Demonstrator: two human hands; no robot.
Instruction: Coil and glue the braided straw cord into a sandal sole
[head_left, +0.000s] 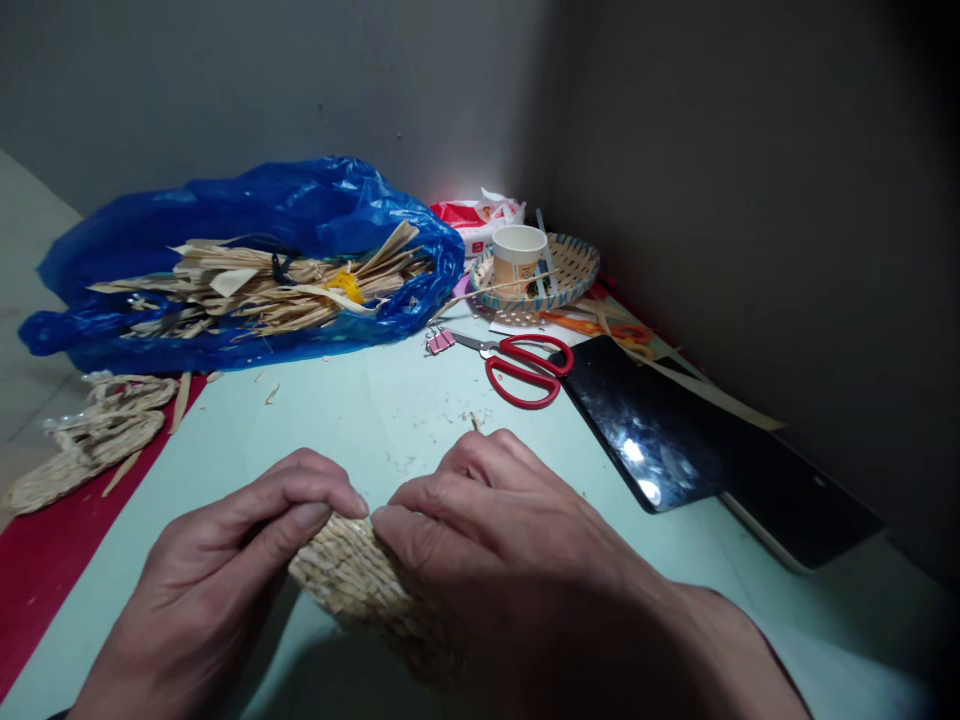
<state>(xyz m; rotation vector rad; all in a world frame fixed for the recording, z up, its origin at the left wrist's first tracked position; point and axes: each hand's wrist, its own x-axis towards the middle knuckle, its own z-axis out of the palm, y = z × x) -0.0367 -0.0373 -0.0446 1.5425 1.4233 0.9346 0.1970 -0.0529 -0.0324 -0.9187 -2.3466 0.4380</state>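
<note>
A woven straw piece [360, 580] is held up over the pale green tabletop, between my two hands. My left hand [240, 560] pinches its upper left edge with thumb and bent forefinger. From the right, my right hand [480, 510] is closed at the upper edge, its fingertips almost touching my left fingertips. A short dark-tipped bit of straw [475, 423] sticks up beyond my right knuckles. The lower right of the woven piece lies in shadow, partly hidden behind my right hand.
Blue plastic bag [300, 190] with straw bundles [300, 285], back left. Red-handled scissors [525, 370] lie beside a pink binder clip [440, 342]. Behind stand a wicker basket [581, 268], paper cup [517, 262] and tissue pack [476, 222]. Black tablet [645, 430], right; braided straw pieces [97, 440], left.
</note>
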